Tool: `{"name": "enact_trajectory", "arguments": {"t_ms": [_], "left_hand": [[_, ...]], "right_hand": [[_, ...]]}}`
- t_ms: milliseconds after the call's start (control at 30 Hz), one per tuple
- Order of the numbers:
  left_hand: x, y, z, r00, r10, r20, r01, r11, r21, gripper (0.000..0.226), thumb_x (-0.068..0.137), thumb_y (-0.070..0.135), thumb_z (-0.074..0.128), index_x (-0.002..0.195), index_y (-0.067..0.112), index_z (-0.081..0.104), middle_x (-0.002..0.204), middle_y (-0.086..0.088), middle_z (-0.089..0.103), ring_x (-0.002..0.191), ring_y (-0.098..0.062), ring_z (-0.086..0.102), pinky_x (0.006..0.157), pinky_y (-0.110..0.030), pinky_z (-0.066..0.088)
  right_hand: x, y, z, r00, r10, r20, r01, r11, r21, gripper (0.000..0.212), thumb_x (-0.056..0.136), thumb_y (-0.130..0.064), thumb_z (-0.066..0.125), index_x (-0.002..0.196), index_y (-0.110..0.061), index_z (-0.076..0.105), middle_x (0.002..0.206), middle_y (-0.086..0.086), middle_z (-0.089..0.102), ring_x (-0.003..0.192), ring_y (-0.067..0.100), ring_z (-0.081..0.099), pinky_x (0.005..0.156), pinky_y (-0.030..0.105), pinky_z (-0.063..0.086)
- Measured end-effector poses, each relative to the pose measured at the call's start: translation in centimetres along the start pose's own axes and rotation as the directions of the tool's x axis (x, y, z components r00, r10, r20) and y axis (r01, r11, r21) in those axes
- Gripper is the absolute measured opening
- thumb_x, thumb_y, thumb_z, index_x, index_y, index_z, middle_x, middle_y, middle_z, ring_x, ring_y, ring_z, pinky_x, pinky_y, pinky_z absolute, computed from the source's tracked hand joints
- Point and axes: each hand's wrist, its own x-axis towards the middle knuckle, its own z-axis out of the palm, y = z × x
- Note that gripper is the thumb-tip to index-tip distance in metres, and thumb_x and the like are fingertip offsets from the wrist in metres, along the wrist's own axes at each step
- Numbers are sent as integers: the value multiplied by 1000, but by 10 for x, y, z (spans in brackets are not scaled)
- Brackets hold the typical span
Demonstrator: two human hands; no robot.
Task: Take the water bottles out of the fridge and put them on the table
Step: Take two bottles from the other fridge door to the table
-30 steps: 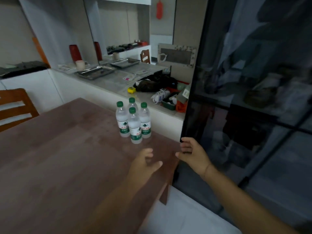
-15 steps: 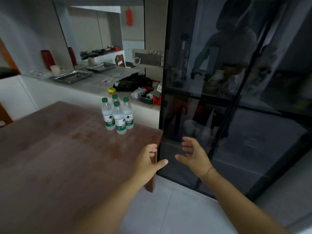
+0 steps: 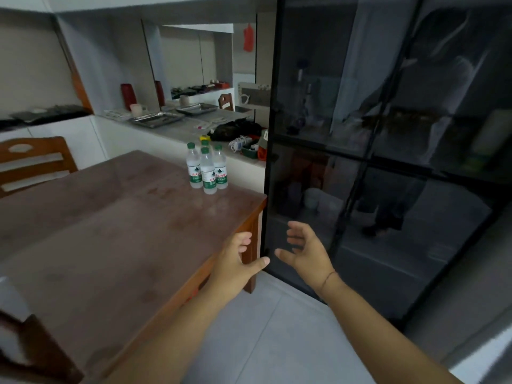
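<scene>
Four water bottles with green caps stand upright in a tight cluster on the tabletop, at centre frame, near its far right corner and close to the fridge. That part of the task looks done: they are out and set down.

The fridge fills the right half of the frame. Its dark glass doors look closed. The glass reflects the room, so I cannot tell whether any bottles remain inside; only vague shapes show behind it.

Both hands are raised at lower centre, just in front of the fridge's left edge and beside the tabletop corner. The left hand has its grip apart, thumb out and fingers loosely spread, holding nothing. The right hand faces it, grip also apart, fingers fanned and empty, seen against the lower door. Neither plainly touches the door; the blur makes contact hard to judge.

My reading is that the task is well along, perhaps finished. If more bottles are inside, what is left is to open the door, take them and set them with the others. If not, nothing remains.

A chair stands at the left edge of the frame, and a cluttered counter runs behind the tabletop.
</scene>
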Motion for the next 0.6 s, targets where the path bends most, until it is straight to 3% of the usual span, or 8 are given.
{"name": "enact_trajectory", "arguments": {"t_ms": [267, 600], "left_hand": [[-89, 33, 18, 1000, 21, -18, -21, 999, 35, 63, 73, 36, 78, 127, 34, 46, 124, 17, 51, 114, -2, 49, 91, -23, 37], [-170, 86, 39, 991, 124, 52, -126, 992, 24, 63, 76, 35, 77, 131, 30, 45, 126, 16, 50, 115, -3, 49, 88, -21, 37]], "right_hand": [[-80, -3, -28, 1000, -12, 17, 12, 1000, 11, 63, 76, -13, 76, 129, -23, 44, 122, -5, 52, 114, 10, 50, 97, 22, 40], [-177, -17, -81, 987, -75, -142, 74, 997, -14, 58, 77, -14, 75, 126, -24, 47, 117, -6, 56, 108, 5, 54, 90, 17, 43]]}}
